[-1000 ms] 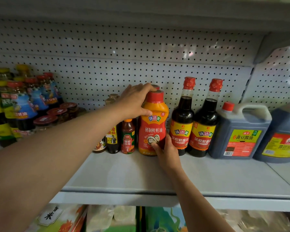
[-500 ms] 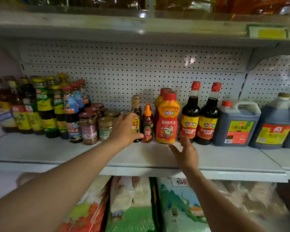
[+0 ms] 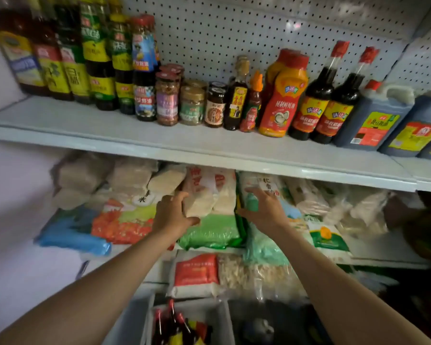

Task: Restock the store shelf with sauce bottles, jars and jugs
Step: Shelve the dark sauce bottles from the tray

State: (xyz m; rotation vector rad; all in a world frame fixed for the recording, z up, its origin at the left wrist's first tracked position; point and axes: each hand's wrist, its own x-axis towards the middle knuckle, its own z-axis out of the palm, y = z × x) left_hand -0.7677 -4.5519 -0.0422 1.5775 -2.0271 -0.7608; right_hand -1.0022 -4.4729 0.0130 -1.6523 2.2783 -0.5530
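The white shelf (image 3: 159, 143) carries a row of sauces: tall dark bottles (image 3: 97, 58) at the left, small jars (image 3: 168, 100) in the middle, an orange squeeze bottle (image 3: 281, 100), two red-capped soy bottles (image 3: 316, 103) and dark jugs (image 3: 376, 120) at the right. My left hand (image 3: 172, 215) and my right hand (image 3: 264, 210) hang below the shelf in front of bagged goods, fingers loose, holding nothing. Below me a grey bin (image 3: 149, 319) contains several red-capped bottles (image 3: 174, 324).
Bags of rice and grain (image 3: 209, 220) fill the lower shelves. A pegboard back wall (image 3: 234, 33) stands behind the sauces. A pale wall (image 3: 15, 220) closes the left side. The front strip of the sauce shelf is bare.
Both hands have left the orange squeeze bottle and dropped below the shelf. The view has tilted down, bringing the rice bags and the bin of bottles into sight.
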